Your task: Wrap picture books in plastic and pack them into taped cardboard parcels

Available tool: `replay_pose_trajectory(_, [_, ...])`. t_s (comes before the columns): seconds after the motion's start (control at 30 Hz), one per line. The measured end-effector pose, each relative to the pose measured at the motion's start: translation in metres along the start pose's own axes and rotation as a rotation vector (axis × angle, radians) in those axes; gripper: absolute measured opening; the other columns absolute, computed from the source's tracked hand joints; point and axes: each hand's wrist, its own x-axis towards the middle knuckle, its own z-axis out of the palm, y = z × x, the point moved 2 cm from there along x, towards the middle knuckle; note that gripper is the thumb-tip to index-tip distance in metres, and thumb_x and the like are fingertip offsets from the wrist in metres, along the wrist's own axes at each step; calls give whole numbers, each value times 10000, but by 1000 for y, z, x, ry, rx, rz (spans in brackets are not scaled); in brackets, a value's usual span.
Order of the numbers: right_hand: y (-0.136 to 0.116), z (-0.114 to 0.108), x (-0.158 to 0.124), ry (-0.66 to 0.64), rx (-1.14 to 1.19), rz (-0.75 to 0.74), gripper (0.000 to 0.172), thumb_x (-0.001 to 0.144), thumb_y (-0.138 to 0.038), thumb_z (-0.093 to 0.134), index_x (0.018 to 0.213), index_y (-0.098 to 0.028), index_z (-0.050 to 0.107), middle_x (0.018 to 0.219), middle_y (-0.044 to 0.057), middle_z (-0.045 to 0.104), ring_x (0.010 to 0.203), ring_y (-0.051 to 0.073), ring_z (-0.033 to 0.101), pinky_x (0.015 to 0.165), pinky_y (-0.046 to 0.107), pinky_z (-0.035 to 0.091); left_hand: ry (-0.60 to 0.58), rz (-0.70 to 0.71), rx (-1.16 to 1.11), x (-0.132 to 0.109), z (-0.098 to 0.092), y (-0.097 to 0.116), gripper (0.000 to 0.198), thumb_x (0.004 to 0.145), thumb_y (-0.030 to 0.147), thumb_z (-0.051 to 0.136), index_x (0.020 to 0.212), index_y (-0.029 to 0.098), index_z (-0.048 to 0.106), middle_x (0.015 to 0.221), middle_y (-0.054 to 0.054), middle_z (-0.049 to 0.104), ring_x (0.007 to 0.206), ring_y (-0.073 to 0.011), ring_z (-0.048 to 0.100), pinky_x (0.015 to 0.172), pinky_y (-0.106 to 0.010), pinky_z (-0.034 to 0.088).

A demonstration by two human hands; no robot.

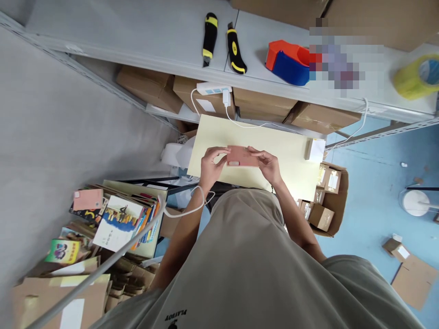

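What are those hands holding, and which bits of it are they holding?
A flat pink item: the left hand holds its left edge, the right hand its right end, near the top corner.

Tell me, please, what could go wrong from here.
The flat pink item, held by its ends between left hand and right hand, might slip. The white box near the right edge of the table could get knocked off. One box cutter, near the shelf's front edge, might fall.
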Motion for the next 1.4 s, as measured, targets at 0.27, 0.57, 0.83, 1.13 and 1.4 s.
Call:
replay_pose_trajectory(0.27, [3,-5,-10,-3,-124,-15,386,981,-691,834,1070,-328,931,1388,42,865,1421,307,777,1270,515,612,-28,-26,0,-3,0,3,85,1012,203,749,1035,257,811,1198,-79,884,1181,-257,807,993,-410,634])
replay_pose_trajectory(0.57, [-7,-13,-7,60,-120,165,731,925,-682,860,1526,-271,789,928,-25,877,674,142,713,693,317,698,-151,-170,-145,-7,1,-2,411,1097,594,654,1204,229,811,1244,-120,870,1121,-242,818,933,-332,620])
replay_pose_trajectory(0.83, [-20,-2,-7,-2,-106,287,646,852,-859,863,857,-215,811,887,95,889,625,167,769,561,277,601,-175,-278,-135,3,6,1,537,1033,712,693,850,213,771,719,-47,751,705,-201,708,703,-306,555])
replay_pose_trajectory(1.13, [-18,12,-7,90,-16,322,763,835,-987,765,881,-225,778,871,96,870,700,215,793,706,361,699,-77,-236,-170,9,4,4,679,1112,814,506,925,228,794,845,-73,767,838,-216,726,745,-323,573])
replay_pose_trajectory(1.4, [22,25,13,64,31,273,773,833,-872,829,1285,-249,752,883,28,823,886,228,794,872,403,708,-60,178,41,4,29,53,290,1155,390,637,1325,278,844,1161,-78,735,1078,-197,755,956,-314,648])
